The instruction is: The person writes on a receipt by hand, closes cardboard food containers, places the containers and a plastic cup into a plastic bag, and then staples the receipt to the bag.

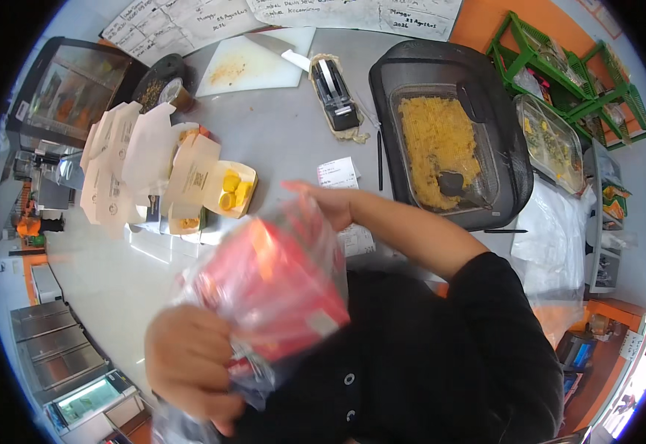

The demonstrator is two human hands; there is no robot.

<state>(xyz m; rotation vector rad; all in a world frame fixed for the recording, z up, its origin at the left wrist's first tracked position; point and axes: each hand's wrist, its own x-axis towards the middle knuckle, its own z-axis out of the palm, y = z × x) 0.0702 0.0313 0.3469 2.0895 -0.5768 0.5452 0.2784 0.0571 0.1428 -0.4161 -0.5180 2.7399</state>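
A clear plastic bag (300, 222) with a red package (278, 283) inside is blurred by motion in front of my black shirt. My left hand (192, 361) is clenched on the bag's lower end, where the film bunches up. On the far side, my right hand (328, 202) lies against the bag with its fingers stretched out to the left. The film partly covers that palm, so its grip is unclear. Just beyond this hand, printed paper slips (336, 173) lie on the grey table (278, 122). An open paper carton (242, 197) nearby holds yellow food pieces.
More open cartons (117, 161) stand at the left. A knife (278, 47) rests on a white cutting board (262, 66), near a tape dispenser (334, 94). To the right, a black-framed mesh cover (378, 94) sits over yellow food (439, 144), beside white plastic bags (550, 238) and green racks (545, 61).
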